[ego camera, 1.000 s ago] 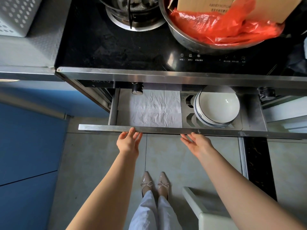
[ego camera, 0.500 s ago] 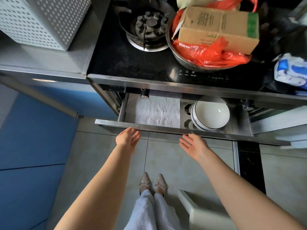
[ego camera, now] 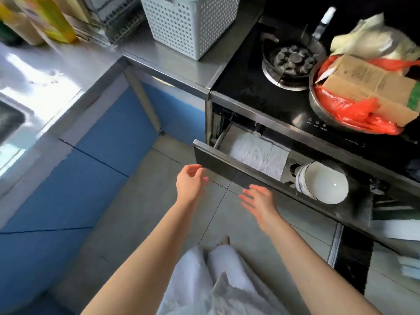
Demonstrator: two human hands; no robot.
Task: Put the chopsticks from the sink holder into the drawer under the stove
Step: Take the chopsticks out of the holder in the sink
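Observation:
The drawer (ego camera: 229, 165) under the black stove (ego camera: 247, 87) stands pulled out, with a white liner sheet (ego camera: 259, 156) on its left side and stacked white bowls (ego camera: 322, 183) on its right. My left hand (ego camera: 189, 181) hovers empty just off the drawer's front left corner, fingers loosely curled. My right hand (ego camera: 259, 201) floats below the drawer front, fingers spread, holding nothing. Neither hand touches the drawer. The sink (ego camera: 10, 119) shows at the far left edge. No chopsticks or holder are in sight.
A white perforated basket (ego camera: 193, 23) sits on the steel counter (ego camera: 163, 57) left of the stove. A steel basin with a red bag and cardboard box (ego camera: 368, 92) rests on the stove beside a burner (ego camera: 289, 62). Blue cabinet fronts (ego camera: 75, 160) line the left; grey tiled floor lies below.
Both hands have come off the drawer front and drawn back. The view has swung left, bringing the counter, basket and sink edge into sight.

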